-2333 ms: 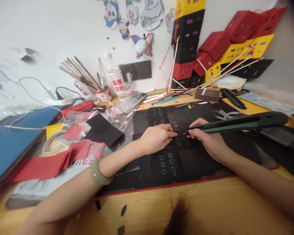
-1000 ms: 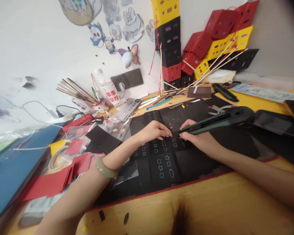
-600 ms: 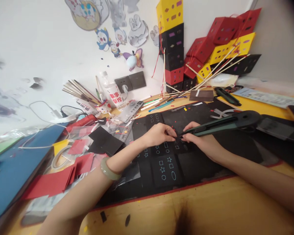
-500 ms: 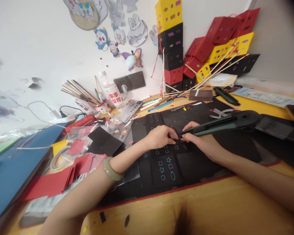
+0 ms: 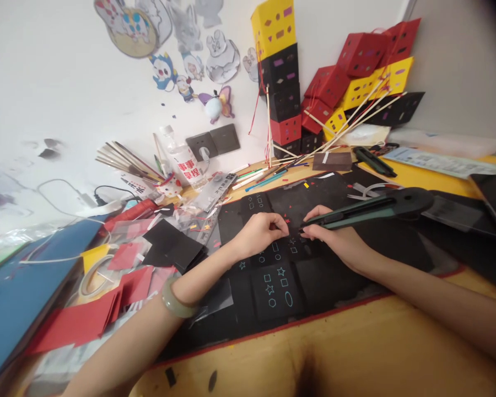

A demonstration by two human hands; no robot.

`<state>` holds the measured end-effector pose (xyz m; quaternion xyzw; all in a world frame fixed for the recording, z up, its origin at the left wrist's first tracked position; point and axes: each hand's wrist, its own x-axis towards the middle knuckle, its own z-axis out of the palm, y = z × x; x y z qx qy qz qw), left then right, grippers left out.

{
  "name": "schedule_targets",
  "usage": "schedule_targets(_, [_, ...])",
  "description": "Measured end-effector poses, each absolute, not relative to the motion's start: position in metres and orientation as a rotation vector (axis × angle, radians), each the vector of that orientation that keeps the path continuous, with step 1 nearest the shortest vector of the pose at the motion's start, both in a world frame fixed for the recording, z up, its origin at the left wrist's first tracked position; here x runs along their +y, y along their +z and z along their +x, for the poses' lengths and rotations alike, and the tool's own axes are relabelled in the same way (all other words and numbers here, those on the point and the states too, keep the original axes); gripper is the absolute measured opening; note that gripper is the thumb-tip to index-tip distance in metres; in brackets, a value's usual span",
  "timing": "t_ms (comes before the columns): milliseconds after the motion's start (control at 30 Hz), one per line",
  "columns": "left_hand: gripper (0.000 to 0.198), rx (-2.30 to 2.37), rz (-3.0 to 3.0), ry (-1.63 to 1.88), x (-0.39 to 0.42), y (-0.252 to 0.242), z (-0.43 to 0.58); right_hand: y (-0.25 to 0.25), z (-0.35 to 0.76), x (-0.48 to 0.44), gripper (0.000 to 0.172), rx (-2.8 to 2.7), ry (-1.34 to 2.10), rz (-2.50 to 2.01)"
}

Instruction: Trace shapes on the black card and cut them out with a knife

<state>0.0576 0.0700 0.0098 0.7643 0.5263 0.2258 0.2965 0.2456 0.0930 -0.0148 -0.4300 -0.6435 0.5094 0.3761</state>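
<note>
My right hand (image 5: 334, 234) holds a dark green utility knife (image 5: 367, 209), its front end pinched between thumb and fingers and its body lying back over the hand. Just left of the tip, my left hand (image 5: 262, 234) rests over black paper (image 5: 276, 317) with its fingertips pressed together; whatever they hold is too small to make out. Light blue outlines of stars, squares, hexagons and an oval cover the paper. Beneath it lies a black mat (image 5: 339, 281) with a red edge. A jade-coloured bangle (image 5: 177, 300) circles my left wrist.
Red cards (image 5: 74, 320), black cards (image 5: 173, 242) and a tape roll (image 5: 95, 278) lie at the left. Pens, a bottle (image 5: 184, 157) and thin sticks stand or lie behind. Stacked yellow, black and red boxes (image 5: 279, 82) rise at the back. A green cutter (image 5: 374, 160) lies back right.
The fingertips of my left hand have moved left, away from the knife tip, widening the gap between my hands. The whole view has shifted slightly.
</note>
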Motion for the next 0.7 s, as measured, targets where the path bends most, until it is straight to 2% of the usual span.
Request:
schedule_targets(133, [0.009, 1.405, 2.049, 0.637, 0.065, 0.01, 0.053, -0.015, 0.245, 0.093, 0.011, -1.626, 1.328, -1.088])
schedule_targets(367, [0.016, 1.394, 2.067, 0.521, 0.072, 0.005, 0.062, -0.015, 0.245, 0.094, 0.012, -1.636, 1.307, -1.106])
schedule_targets(700, [0.004, 1.368, 1.825, 0.524, 0.08, 0.016, 0.059, -0.014, 0.245, 0.093, 0.01, -1.659, 1.299, -1.103])
